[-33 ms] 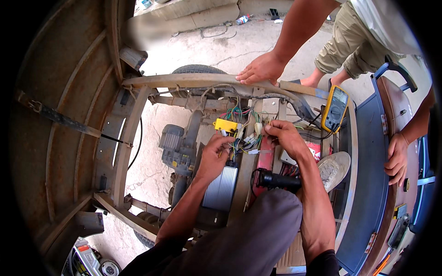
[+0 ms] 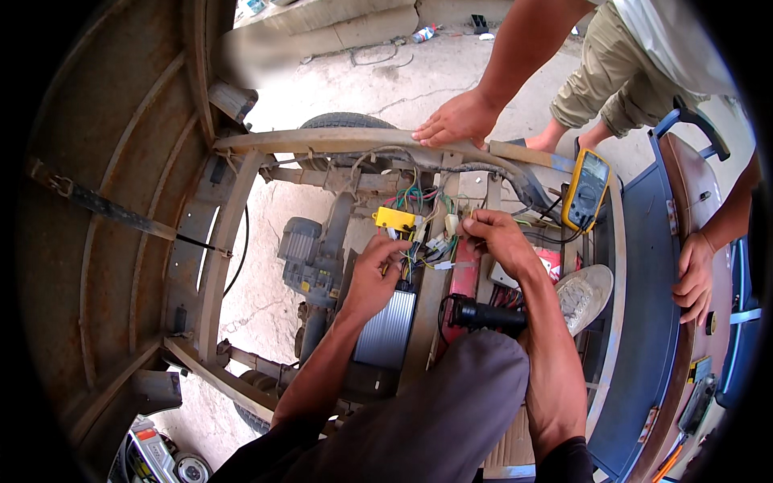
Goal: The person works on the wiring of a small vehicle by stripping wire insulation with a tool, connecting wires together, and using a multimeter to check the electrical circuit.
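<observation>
Above a ribbed silver controller box [image 2: 386,328], my left hand [image 2: 373,274] has its fingers drawn together at a tangle of thin coloured wires [image 2: 417,256]. What lies between those fingertips is too small to tell. My right hand [image 2: 503,243] pinches with thumb and forefinger beside a whitish plug connector [image 2: 452,224]; the pinched item is hidden. Between and beyond the hands sit a yellow box [image 2: 394,219] with wires at it and a small white connector [image 2: 443,265]. A yellow multimeter [image 2: 587,190] leans on the frame to the right, dark leads running from it.
A rusty metal vehicle frame [image 2: 322,142] surrounds the wiring, with a grey motor [image 2: 304,245] at left and a raised panel [image 2: 121,201] beyond. A black cylinder [image 2: 491,315] lies near my knee. Another person's hand [image 2: 459,119] rests on the far rail, another hand [image 2: 694,278] at right.
</observation>
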Action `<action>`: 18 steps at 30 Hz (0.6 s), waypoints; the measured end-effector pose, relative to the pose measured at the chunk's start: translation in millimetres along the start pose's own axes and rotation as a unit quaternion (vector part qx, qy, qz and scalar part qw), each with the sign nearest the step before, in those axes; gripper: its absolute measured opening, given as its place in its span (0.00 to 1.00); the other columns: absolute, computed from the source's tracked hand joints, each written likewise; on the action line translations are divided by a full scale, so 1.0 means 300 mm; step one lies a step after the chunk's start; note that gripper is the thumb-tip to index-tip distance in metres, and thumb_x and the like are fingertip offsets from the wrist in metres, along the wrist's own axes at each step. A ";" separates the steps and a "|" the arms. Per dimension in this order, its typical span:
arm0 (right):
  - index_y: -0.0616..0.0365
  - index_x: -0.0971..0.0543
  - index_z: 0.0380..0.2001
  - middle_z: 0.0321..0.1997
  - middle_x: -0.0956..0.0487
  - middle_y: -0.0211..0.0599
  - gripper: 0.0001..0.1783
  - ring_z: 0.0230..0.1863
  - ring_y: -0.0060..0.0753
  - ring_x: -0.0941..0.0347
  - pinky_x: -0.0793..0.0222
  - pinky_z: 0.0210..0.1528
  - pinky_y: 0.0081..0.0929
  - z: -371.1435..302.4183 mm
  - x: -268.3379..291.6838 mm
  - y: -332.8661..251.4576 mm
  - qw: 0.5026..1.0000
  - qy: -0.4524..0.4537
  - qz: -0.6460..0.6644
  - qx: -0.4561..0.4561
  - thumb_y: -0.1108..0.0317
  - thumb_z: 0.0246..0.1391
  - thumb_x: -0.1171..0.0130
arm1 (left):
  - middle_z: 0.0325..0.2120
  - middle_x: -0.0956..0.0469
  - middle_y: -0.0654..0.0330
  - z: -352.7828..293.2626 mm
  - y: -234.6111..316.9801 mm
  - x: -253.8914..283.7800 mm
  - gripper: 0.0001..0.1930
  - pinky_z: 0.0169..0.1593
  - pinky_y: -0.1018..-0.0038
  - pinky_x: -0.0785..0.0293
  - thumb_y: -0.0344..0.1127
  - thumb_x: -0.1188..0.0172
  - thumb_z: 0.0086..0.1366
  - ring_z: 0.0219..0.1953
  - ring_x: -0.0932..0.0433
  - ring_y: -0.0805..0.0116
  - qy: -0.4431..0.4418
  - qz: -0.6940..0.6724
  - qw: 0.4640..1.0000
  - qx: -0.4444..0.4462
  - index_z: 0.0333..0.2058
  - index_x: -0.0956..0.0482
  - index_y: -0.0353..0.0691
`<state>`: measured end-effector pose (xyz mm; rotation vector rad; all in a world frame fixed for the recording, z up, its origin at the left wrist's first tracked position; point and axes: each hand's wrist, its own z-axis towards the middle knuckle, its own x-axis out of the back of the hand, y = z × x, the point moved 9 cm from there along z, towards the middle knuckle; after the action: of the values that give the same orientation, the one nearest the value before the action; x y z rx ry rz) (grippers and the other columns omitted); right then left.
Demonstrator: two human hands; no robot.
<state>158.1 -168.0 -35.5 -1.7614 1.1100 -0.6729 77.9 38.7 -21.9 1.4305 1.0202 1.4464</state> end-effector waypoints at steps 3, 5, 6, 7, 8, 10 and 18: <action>0.55 0.20 0.31 0.28 0.23 0.25 0.12 0.28 0.18 0.30 0.33 0.34 0.20 -0.004 -0.006 -0.002 1.000 -0.005 0.006 -0.009 0.61 0.64 0.46 | 0.39 0.28 0.59 -0.018 0.090 -0.015 0.21 0.44 0.76 0.27 0.14 0.46 0.55 0.41 0.24 0.66 -0.004 0.089 0.994 -0.056 0.47 0.22 0.38; 0.55 0.20 0.31 0.28 0.23 0.25 0.12 0.28 0.18 0.30 0.33 0.34 0.20 -0.006 -0.009 -0.005 1.000 -0.005 0.002 -0.007 0.61 0.64 0.46 | 0.39 0.29 0.58 -0.023 0.095 -0.031 0.20 0.44 0.75 0.27 0.15 0.45 0.55 0.41 0.24 0.65 -0.005 0.114 0.991 -0.071 0.45 0.22 0.38; 0.55 0.20 0.31 0.28 0.23 0.24 0.12 0.28 0.18 0.30 0.33 0.34 0.21 -0.007 -0.009 -0.009 1.000 -0.005 -0.002 -0.005 0.61 0.64 0.46 | 0.39 0.29 0.57 -0.026 0.102 -0.037 0.18 0.43 0.74 0.26 0.15 0.44 0.54 0.41 0.24 0.64 -0.005 0.140 0.986 -0.087 0.44 0.21 0.38; 0.55 0.20 0.31 0.28 0.23 0.24 0.12 0.28 0.18 0.30 0.33 0.34 0.21 -0.005 -0.008 -0.007 1.000 -0.005 -0.003 -0.004 0.61 0.64 0.46 | 0.39 0.29 0.57 -0.027 0.092 -0.036 0.18 0.43 0.74 0.26 0.15 0.44 0.54 0.41 0.24 0.64 -0.005 0.140 0.986 -0.088 0.44 0.21 0.38; 0.55 0.20 0.31 0.28 0.23 0.24 0.12 0.28 0.18 0.30 0.33 0.34 0.21 -0.001 -0.006 0.000 1.000 -0.007 -0.002 -0.007 0.61 0.64 0.46 | 0.38 0.28 0.57 -0.030 0.086 -0.026 0.16 0.41 0.75 0.26 0.15 0.43 0.53 0.39 0.24 0.65 0.014 0.133 0.985 -0.106 0.40 0.22 0.37; 0.55 0.20 0.31 0.27 0.23 0.24 0.12 0.28 0.18 0.30 0.33 0.34 0.21 0.001 -0.002 0.007 1.000 -0.008 -0.002 -0.009 0.61 0.63 0.45 | 0.36 0.28 0.58 -0.037 0.073 -0.013 0.13 0.39 0.75 0.26 0.15 0.42 0.52 0.37 0.24 0.67 0.031 0.126 0.984 -0.124 0.36 0.23 0.36; 0.55 0.20 0.29 0.25 0.24 0.24 0.11 0.25 0.18 0.31 0.34 0.32 0.21 0.004 0.003 -0.001 1.000 -0.004 -0.008 0.006 0.62 0.62 0.44 | 0.30 0.28 0.60 -0.031 0.053 0.008 0.09 0.33 0.78 0.30 0.15 0.42 0.49 0.29 0.26 0.72 0.041 0.087 0.992 -0.075 0.29 0.27 0.35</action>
<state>159.6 -168.1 -35.7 -1.7630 1.0851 -0.6803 68.3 35.9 -6.3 1.3884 0.8316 1.6836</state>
